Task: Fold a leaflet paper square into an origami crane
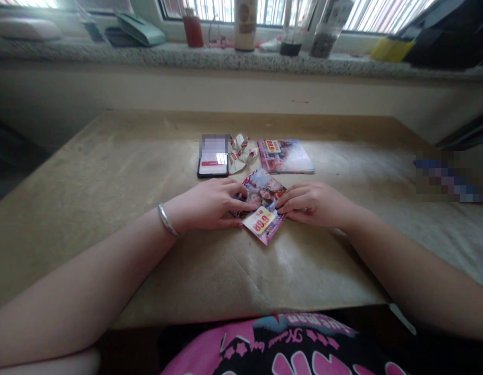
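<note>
A colourful printed leaflet [261,203] lies turned at an angle on the table, with a yellow price label at its near corner. My left hand [216,204] grips its left edge, fingers on top of the paper, and wears a silver bangle at the wrist. From the right, my right hand [309,204] pinches the opposite edge between thumb and fingers. Just beyond are a phone [213,165], a crumpled paper [242,152] with red print, and a stack of similar leaflets [286,156]. The leaflet's left corner is hidden under my left hand.
The table [159,135] has a brownish cover and meets the wall at the back. On the stone windowsill [210,56] stand a red bottle [193,30], a cream canister [245,26] and several other items. A blurred bluish object [452,179] lies at the right.
</note>
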### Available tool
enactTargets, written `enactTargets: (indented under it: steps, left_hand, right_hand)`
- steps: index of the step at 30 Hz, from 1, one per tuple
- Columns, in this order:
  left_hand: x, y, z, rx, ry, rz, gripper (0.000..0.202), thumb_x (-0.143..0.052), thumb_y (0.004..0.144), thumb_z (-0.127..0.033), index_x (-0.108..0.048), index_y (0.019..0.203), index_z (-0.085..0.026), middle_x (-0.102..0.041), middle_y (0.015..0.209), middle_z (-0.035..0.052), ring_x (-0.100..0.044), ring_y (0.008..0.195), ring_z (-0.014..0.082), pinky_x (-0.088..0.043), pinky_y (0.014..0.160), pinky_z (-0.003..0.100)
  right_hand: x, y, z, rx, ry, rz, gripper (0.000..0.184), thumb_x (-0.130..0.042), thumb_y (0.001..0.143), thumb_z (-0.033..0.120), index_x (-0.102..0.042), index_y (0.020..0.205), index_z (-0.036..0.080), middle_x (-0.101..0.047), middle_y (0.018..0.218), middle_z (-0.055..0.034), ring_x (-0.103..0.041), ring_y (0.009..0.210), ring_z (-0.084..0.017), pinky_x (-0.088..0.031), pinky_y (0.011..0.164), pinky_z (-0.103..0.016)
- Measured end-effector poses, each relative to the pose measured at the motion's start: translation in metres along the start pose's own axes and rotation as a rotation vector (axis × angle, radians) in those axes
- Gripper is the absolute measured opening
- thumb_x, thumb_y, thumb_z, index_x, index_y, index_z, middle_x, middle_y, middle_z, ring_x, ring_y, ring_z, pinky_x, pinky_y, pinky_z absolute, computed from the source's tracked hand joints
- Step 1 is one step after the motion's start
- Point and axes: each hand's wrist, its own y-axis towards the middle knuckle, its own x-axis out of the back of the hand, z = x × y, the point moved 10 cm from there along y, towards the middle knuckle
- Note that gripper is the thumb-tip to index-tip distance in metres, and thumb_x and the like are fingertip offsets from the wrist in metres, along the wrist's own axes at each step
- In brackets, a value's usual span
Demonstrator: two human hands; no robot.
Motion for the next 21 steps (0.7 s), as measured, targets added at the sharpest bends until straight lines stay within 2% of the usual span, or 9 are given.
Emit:
enactTargets:
  steps: [5, 10, 15, 18, 21]
  left_hand:
    - [-0.001, -0.001, -0.001, -0.004, -0.1, 0.0, 0.04, -0.058, 0.089, -0.039, -0.06, 0.128, -0.036, -0.054, 0.136, 0.0062, -0.05, 0.122, 0.0256, -0.04, 0.104, 0.04]
    - [-0.002, -0.002, -0.001, -0.008, -0.218, -0.002, 0.036, -0.057, 0.089, -0.037, -0.064, 0.124, -0.033, -0.053, 0.138, 0.0056, -0.048, 0.126, 0.0251, -0.038, 0.109, 0.041]
    - [-0.006, 0.001, 0.003, -0.02, -0.301, -0.018, 0.036, -0.05, 0.095, -0.034, -0.061, 0.128, -0.027, -0.054, 0.14, 0.0063, -0.045, 0.132, 0.0224, -0.035, 0.112, 0.039]
    - [-0.01, 0.002, 0.008, 0.004, -0.273, -0.043, 0.037, -0.046, 0.097, -0.032, -0.058, 0.132, -0.025, -0.05, 0.144, 0.0062, -0.043, 0.134, 0.0225, -0.034, 0.114, 0.04]
    - [-0.014, 0.002, 0.008, 0.001, -0.187, -0.056, 0.041, -0.047, 0.095, -0.03, -0.053, 0.136, -0.027, -0.046, 0.148, 0.0047, -0.039, 0.137, 0.0244, -0.032, 0.115, 0.044]
  right_hand:
    - [0.001, -0.004, -0.01, -0.047, 0.153, 0.041, 0.019, -0.058, 0.088, 0.027, -0.076, 0.094, 0.024, -0.077, 0.096, -0.0035, -0.071, 0.092, -0.017, -0.056, 0.086, -0.032]
    - [0.003, -0.006, -0.021, -0.051, 0.285, 0.04, 0.016, -0.063, 0.085, 0.027, -0.077, 0.091, 0.027, -0.077, 0.095, -0.0017, -0.068, 0.1, -0.017, -0.055, 0.091, -0.032]
    - [-0.001, -0.012, -0.04, -0.184, 0.422, 0.094, 0.016, -0.066, 0.082, 0.029, -0.077, 0.093, 0.029, -0.076, 0.101, 0.0001, -0.066, 0.108, -0.016, -0.053, 0.096, -0.032]
    - [-0.004, -0.016, -0.044, -0.24, 0.514, 0.159, 0.015, -0.067, 0.081, 0.032, -0.077, 0.092, 0.028, -0.076, 0.103, 0.0003, -0.064, 0.114, -0.017, -0.051, 0.099, -0.034]
    - [-0.003, -0.021, -0.047, -0.271, 0.545, 0.183, 0.017, -0.067, 0.081, 0.036, -0.077, 0.09, 0.026, -0.076, 0.101, -0.001, -0.065, 0.111, -0.018, -0.05, 0.099, -0.035]
